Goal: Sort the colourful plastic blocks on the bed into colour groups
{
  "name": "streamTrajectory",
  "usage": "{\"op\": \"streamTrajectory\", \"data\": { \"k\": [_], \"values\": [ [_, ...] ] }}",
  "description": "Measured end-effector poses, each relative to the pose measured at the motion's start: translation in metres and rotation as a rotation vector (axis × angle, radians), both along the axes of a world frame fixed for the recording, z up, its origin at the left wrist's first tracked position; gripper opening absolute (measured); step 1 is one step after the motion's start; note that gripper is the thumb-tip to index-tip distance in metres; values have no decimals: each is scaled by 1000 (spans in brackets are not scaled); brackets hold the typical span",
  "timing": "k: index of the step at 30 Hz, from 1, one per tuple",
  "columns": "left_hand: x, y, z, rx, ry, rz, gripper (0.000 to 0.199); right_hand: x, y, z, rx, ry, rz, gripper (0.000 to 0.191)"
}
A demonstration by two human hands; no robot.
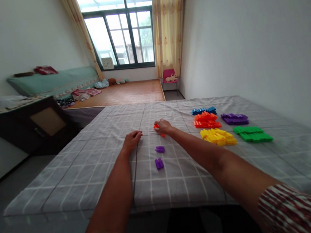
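My right hand [163,126] reaches out over the grey checked cloth [94,164] and closes on small orange pieces [156,126]; one orange bit shows just under the wrist. My left hand [131,139] rests on the cloth to the left, fingers loosely curled, holding nothing. Two pairs of purple pieces [160,149] [159,163] lie on the cloth nearer to me, between my forearms. To the right sit sorted piles: blue [204,110], orange [206,120], yellow [217,137], purple [234,119] and green [252,134].
A white wall runs along the right side of the cloth-covered surface. A dark cabinet [34,122] stands at the left. Beyond lie a green couch [53,81], a small pink chair [169,78] and a window with curtains.
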State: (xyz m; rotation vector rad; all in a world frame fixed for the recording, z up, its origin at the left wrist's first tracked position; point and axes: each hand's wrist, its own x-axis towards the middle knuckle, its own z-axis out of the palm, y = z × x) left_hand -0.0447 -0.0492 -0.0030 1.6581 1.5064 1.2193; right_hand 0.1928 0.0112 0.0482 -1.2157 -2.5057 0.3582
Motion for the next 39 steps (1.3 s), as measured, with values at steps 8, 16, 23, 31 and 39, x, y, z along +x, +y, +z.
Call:
{"op": "streamTrajectory", "data": {
  "k": [8, 16, 23, 31, 39],
  "values": [
    [-1, 4, -2, -25, -65, 27, 50, 102, -2, 25, 83, 78, -75, 32],
    [3, 1, 8, -53, -64, 61, 52, 253, 10, 30, 93, -18, -307, 34],
    [4, -1, 10, -34, -28, 64, 51, 263, 5, 18, 173, -182, -309, 21],
    [4, 4, 1, -31, -16, 45, 46, 210, -14, 31, 224, -55, -258, 21],
    [1, 2, -1, 34, 74, 14, 41, 53, -34, 1, 31, -30, 57, 25]
  ]
}}
